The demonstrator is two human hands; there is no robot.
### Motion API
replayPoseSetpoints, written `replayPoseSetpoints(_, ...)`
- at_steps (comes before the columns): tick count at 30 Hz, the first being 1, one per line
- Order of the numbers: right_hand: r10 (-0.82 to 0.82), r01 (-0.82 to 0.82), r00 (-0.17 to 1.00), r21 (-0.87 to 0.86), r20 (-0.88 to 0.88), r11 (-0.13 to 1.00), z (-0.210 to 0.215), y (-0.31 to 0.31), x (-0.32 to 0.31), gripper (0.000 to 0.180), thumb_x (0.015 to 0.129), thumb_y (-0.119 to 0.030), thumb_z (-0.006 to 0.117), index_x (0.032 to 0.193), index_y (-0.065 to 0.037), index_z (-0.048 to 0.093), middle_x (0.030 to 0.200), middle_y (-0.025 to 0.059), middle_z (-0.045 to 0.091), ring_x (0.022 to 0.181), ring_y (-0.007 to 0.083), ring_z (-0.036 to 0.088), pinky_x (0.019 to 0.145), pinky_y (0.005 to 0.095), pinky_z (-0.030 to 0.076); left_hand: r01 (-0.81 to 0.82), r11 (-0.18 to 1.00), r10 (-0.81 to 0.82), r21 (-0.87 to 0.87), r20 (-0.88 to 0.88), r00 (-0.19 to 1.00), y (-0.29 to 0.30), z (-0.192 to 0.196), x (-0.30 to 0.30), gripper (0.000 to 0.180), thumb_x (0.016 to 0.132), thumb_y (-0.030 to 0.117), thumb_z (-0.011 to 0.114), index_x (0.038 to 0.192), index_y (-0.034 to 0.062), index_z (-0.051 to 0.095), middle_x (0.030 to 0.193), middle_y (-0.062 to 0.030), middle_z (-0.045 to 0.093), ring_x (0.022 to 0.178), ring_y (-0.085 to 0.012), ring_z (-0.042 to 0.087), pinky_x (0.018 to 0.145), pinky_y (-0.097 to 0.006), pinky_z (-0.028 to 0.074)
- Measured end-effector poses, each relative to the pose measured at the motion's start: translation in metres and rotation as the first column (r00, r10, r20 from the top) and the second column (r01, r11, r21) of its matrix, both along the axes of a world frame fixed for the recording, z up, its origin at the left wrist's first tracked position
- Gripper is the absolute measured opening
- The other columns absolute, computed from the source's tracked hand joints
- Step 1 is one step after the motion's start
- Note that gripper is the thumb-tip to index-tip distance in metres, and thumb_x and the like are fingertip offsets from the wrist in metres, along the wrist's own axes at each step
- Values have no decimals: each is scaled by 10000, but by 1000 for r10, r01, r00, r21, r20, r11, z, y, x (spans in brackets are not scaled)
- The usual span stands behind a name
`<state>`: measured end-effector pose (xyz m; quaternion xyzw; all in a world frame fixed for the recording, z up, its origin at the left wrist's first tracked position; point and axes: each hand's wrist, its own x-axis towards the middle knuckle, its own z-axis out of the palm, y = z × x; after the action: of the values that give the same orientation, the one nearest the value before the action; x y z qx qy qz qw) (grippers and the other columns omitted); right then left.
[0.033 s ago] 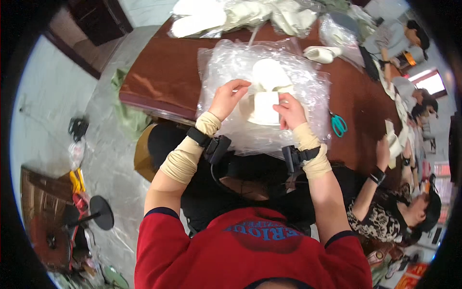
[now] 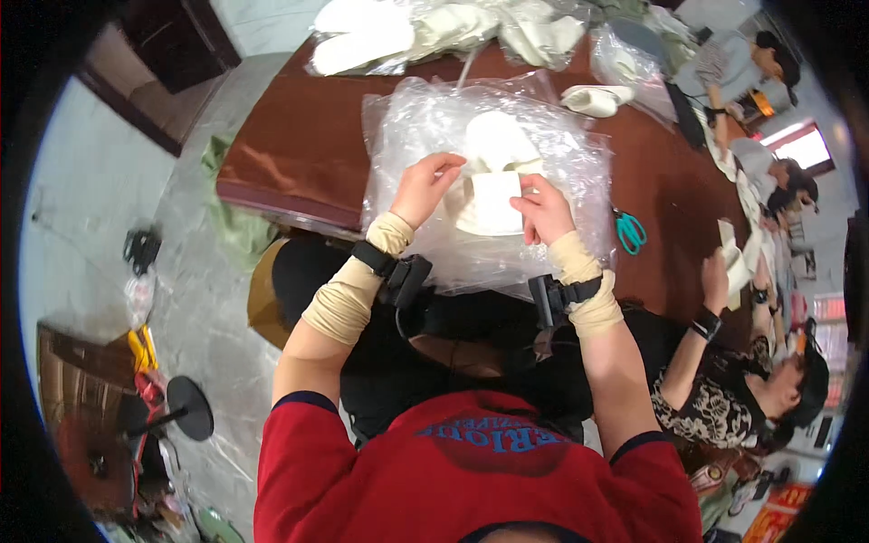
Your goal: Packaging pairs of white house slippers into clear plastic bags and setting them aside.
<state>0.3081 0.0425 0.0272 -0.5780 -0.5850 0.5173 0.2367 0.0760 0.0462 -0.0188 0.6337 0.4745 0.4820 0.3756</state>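
I see my left hand (image 2: 424, 188) and my right hand (image 2: 543, 210) both up over the near edge of the brown desk (image 2: 299, 145), working at a white folded piece (image 2: 496, 201) that lies on a crinkled clear plastic bag (image 2: 425, 118). My right hand pinches the piece's right edge between thumb and fingers. My left hand curls its fingers at the upper left corner; it looks like a pinch too, though the plastic glare makes that hard to confirm. A second white rounded piece (image 2: 496, 140) sits just behind the folded one, touching it. Teal-handled scissors (image 2: 630, 232) lie on the desk to the right, near the bag. Another person's hand (image 2: 715, 271) holds pale material at the desk's right end.
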Motion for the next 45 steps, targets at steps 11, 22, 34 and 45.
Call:
replayPoseSetpoints(11, 411, -626, 677, 184, 610, 757, 77, -12, 53, 296, 846, -340, 648, 1039, -119, 606, 869, 133, 587, 857, 343, 588, 758, 397, 454, -8, 956, 130, 294, -397, 908, 20, -45, 17, 359, 776, 134, 673, 1128, 127, 606, 1083, -74, 608, 1007, -288, 556, 834, -407, 457)
replayPoseSetpoints(22, 275, -608, 722, 393, 635, 690, 23, 63, 22, 244, 830, -283, 648, 1016, -132, 597, 971, 102, 550, 963, 312, 554, 819, 392, 441, 55, 982, 65, 181, -597, 800, 7, -39, 22, 671, 766, 140, 654, 1391, 164, 411, 1220, -54, 526, 1120, -271, 475, 928, -414, 399)
replayPoseSetpoints(34, -151, -296, 837, 666, 526, 685, 69, 73, 110, 284, 810, -221, 686, 1027, -58, 601, 947, 122, 581, 872, 282, 592, 765, 348, 478, 49, 945, 143, 323, -544, 827, 3, -23, 8, 525, 731, 122, 694, 1227, 82, 526, 1231, -77, 546, 1108, -266, 502, 898, -406, 433)
replayPoseSetpoints(45, -339, 265, 804, 216, 488, 940, 50, 176, 204, 235, 814, -244, 685, 1007, -118, 640, 862, 102, 640, 874, 311, 625, 797, 405, 497, 91, 959, 111, 268, -651, 751, 8, -18, 16, 495, 752, 135, 680, 1219, 66, 531, 1264, -112, 519, 1107, -304, 492, 889, -417, 431)
